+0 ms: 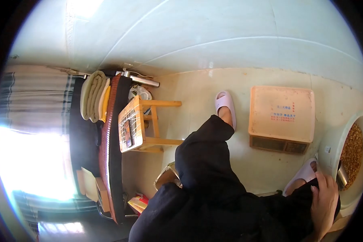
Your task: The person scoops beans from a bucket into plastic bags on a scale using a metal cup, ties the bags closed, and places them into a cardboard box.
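Observation:
My right hand [324,197] rests on the black trouser leg at the lower right, its fingers extended over the cloth and holding nothing. Close beside it stands a pale tub [330,149] of brown kernels or pellets [352,151]. A shiny metal cylinder [342,176], perhaps a scoop, lies at the tub's near side, just right of my fingertips. My left hand is out of view. Two feet in pale pink slippers [232,105] are on the floor.
A pinkish lidded box [281,111] sits between the feet and the wall. Left of the legs stands a wooden stool [143,141], near a dark table with a reddish edge [108,161], folded cloths [93,97] and an open carton [93,187]. A bag [165,176] is by the knee.

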The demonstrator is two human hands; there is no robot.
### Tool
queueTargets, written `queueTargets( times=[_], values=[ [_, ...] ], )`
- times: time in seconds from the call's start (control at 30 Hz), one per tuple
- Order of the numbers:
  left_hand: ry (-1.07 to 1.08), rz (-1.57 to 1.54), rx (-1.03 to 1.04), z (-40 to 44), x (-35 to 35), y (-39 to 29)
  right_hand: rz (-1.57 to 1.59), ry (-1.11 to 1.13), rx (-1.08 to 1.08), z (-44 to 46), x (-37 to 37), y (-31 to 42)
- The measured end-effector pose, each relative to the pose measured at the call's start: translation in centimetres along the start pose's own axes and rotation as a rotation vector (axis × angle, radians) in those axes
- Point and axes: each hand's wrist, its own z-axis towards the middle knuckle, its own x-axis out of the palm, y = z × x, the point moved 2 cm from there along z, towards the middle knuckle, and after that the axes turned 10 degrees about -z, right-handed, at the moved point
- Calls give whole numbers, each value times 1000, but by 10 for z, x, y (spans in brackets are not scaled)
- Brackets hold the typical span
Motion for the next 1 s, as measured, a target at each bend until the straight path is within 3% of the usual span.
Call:
queueTargets(
  times=[1.0],
  values=[
    [105,131,250,20,48,3,-37,-33,26,3,13,-5]
  ],
)
